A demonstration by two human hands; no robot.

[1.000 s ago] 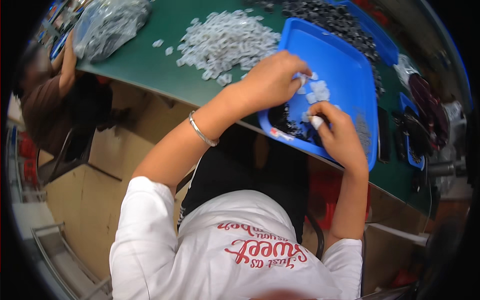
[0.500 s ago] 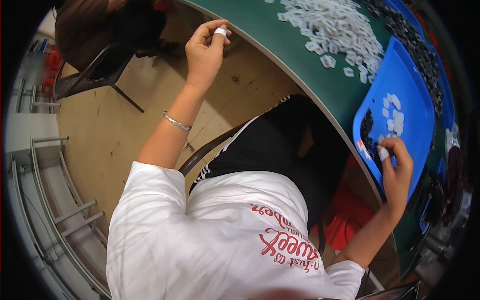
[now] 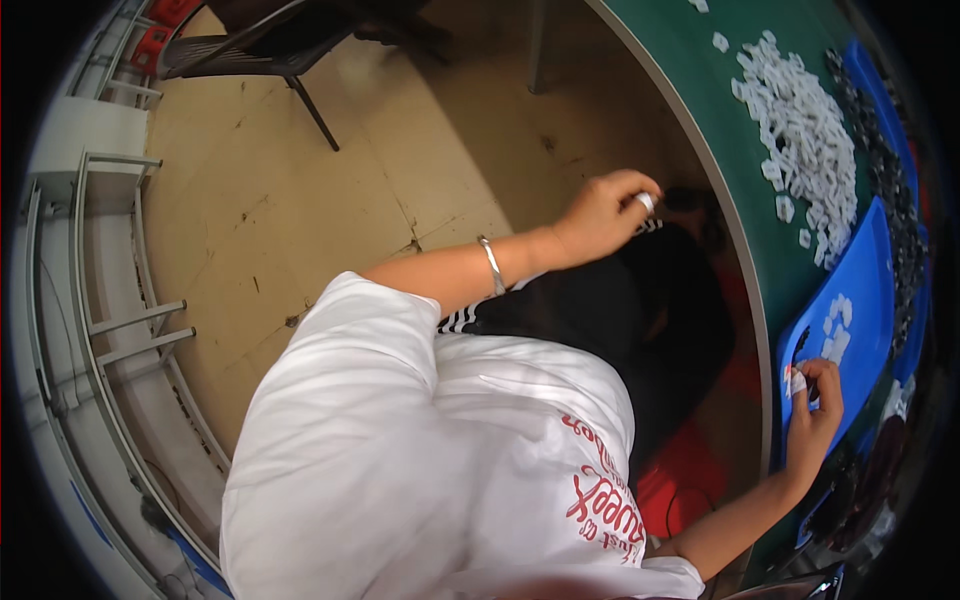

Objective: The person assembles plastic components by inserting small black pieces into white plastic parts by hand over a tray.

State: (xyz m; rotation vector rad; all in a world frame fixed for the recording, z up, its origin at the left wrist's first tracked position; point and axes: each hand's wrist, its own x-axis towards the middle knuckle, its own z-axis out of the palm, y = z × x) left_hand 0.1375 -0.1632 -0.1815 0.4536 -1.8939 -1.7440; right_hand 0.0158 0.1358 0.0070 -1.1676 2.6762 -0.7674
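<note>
My left hand (image 3: 608,220) is over my lap, a short way left of the table's edge. Its fingers curl in against a thumb wrapped in white tape; whatever they may hold is hidden. Down in the near part of a blue tray (image 3: 862,290), my right hand (image 3: 815,405) has thumb and fingers pinched together, the thumb also taped. Anything in that pinch is too small to make out. Just beyond those fingers lie several small white plastic pieces (image 3: 838,328). Small black parts in the tray are mostly covered by the hand.
The green table (image 3: 690,50) curves along my right. It carries a large pile of white plastic pieces (image 3: 800,140) and, farther right, a heap of dark parts (image 3: 905,250). Below are a red stool (image 3: 685,485), a dark chair (image 3: 240,55) and a metal rack (image 3: 85,300).
My left hand has swung right and toward me, from over the floor to over my lap. My right hand stays at the tray, its fingers nearer the black parts. The whole view has turned.
</note>
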